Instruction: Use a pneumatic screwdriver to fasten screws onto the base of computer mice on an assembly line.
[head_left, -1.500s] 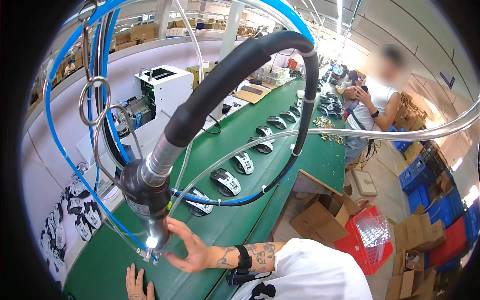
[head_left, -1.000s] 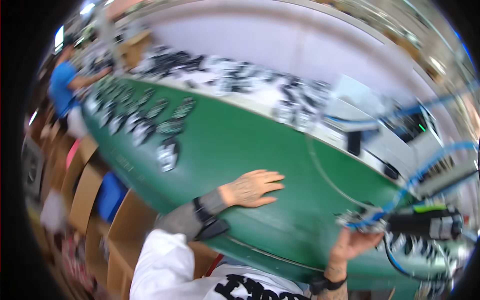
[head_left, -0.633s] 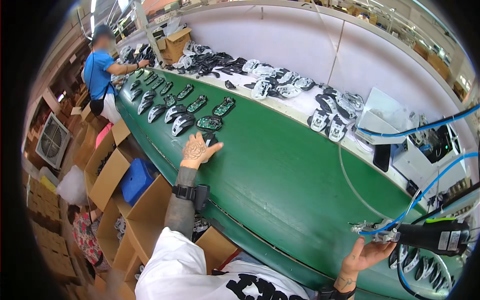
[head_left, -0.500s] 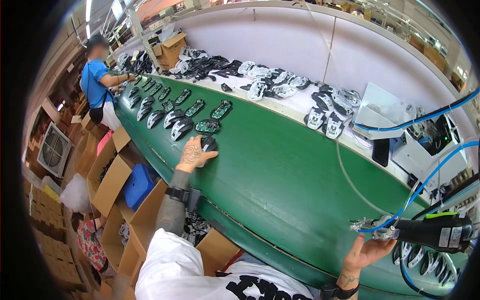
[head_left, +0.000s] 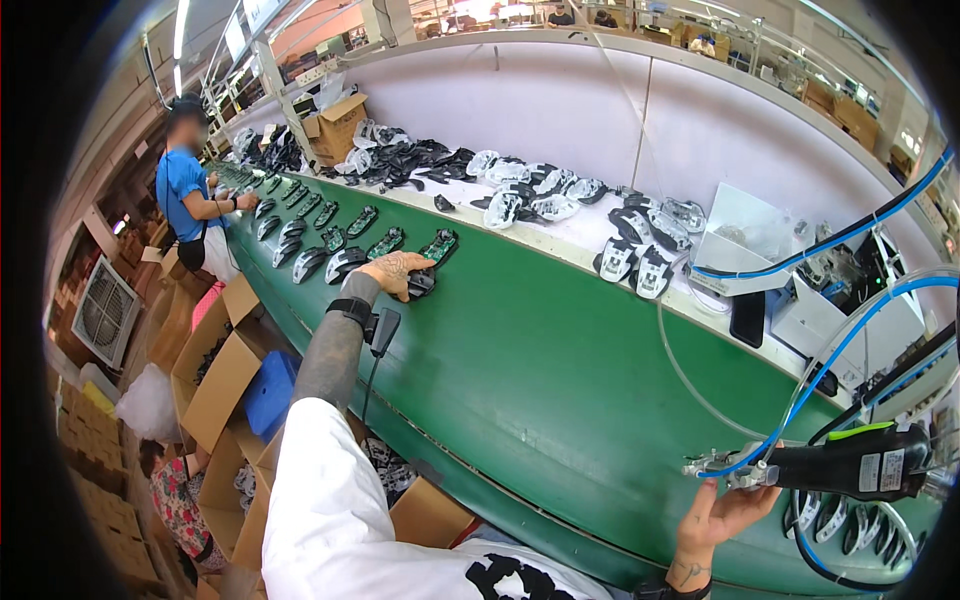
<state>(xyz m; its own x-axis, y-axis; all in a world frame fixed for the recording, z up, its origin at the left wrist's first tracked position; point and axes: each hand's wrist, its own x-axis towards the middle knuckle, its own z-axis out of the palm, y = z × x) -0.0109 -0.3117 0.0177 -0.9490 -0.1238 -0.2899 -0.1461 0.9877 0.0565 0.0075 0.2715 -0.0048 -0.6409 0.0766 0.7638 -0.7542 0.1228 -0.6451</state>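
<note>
My left hand (head_left: 396, 273) reaches over the green belt, its fingers on a dark computer mouse part (head_left: 424, 285). Just beyond that part lies a mouse base with a green circuit board (head_left: 439, 246). More such boards (head_left: 386, 241) and white-and-black mouse shells (head_left: 310, 264) run in rows toward the far left. At the lower right, my right hand (head_left: 728, 515) supports the metal front end of a black power screwdriver (head_left: 850, 462) from below. The tool lies nearly level, with a blue hose (head_left: 790, 425) at its tip; the fingers are partly hidden beneath it.
White-and-black shells (head_left: 530, 190) pile on the ledge behind the green belt (head_left: 540, 370). White boxes (head_left: 738, 240) and a black phone (head_left: 747, 318) sit at the right. Several shells (head_left: 830, 515) lie under the screwdriver. Cardboard boxes (head_left: 225, 390) stand left; a person in blue (head_left: 185, 195) works far left.
My left hand has moved farther across the belt with the dark mouse part, close to the boards. My right hand stays at the screwdriver's front end. The view has shifted slightly.
</note>
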